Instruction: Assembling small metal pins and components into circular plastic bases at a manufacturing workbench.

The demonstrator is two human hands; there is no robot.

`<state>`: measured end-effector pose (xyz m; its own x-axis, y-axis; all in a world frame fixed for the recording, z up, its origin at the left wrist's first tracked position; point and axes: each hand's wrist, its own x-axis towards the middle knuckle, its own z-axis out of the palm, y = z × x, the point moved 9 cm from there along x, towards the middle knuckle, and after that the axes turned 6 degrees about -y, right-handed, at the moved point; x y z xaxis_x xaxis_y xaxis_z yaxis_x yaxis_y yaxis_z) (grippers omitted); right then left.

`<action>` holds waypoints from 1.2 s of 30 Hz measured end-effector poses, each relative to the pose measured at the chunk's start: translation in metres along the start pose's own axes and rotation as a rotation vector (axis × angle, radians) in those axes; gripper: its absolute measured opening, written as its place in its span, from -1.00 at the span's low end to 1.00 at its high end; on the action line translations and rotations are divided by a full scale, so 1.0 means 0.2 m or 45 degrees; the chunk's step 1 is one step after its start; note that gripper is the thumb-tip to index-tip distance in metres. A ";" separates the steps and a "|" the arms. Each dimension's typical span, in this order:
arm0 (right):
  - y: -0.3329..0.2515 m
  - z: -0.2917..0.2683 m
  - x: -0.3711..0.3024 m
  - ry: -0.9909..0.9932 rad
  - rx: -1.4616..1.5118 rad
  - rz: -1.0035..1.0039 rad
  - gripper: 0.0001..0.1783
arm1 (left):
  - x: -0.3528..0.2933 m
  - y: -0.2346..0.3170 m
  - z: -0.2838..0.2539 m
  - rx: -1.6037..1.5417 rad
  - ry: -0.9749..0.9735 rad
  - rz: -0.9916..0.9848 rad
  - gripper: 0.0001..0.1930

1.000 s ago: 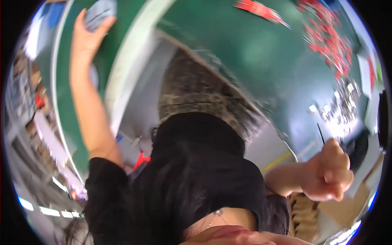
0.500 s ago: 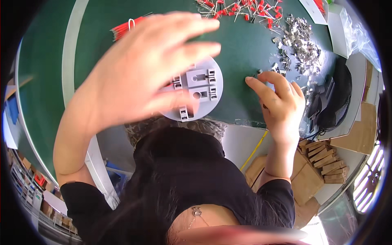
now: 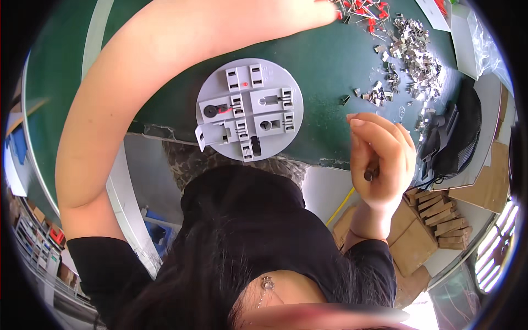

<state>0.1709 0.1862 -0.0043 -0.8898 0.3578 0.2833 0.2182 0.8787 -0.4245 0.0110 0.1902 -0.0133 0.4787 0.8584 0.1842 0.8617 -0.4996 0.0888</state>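
Some left fingers (image 3: 323, 15) moved to red parts (image 3: 371, 25), hold unclear, right fingers (image 3: 380, 135) clasping rod (image 3: 371, 172)

You get bright light across the green counter (image 3: 330, 82), glare whitening the small silver metal clips (image 3: 422, 63), and burnt-out white slats (image 3: 498, 250) at lower right; the round grey plastic board (image 3: 248, 113) looks crisp, while fisheye distortion bends the long white strip (image 3: 94, 33).
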 end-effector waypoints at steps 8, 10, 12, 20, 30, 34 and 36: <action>-0.14 0.17 0.15 -0.098 0.057 -0.047 -0.69 | -0.14 -0.07 -0.12 -0.648 0.395 -0.483 -0.93; -0.17 0.17 0.12 -0.144 0.069 -0.001 -0.69 | -0.27 -0.03 -0.12 -1.015 0.284 -0.972 -0.78; -0.19 0.17 0.09 -0.249 0.079 0.075 -0.68 | -0.36 -0.02 -0.08 -1.192 0.221 -1.233 -0.70; -0.17 0.20 0.02 -0.214 0.147 -0.012 -0.55 | -0.53 0.11 -0.02 -0.936 0.454 -1.016 -0.77; -0.15 0.18 0.01 -0.076 0.198 0.131 -0.70 | -0.58 0.26 0.06 -0.687 0.519 -0.982 -0.82; -0.15 0.19 0.02 -0.096 0.162 0.119 -0.71 | -0.54 0.28 0.02 -0.543 0.493 -0.956 -0.82; -0.15 0.18 0.02 -0.069 0.146 0.087 -0.73 | -0.53 0.29 0.01 -0.489 0.479 -0.967 -0.82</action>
<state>0.1459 0.1503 -0.0205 -0.8955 0.3953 0.2047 0.2345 0.8098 -0.5378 0.0106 0.0711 -0.0302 -0.3351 0.9102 0.2433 0.7745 0.1190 0.6213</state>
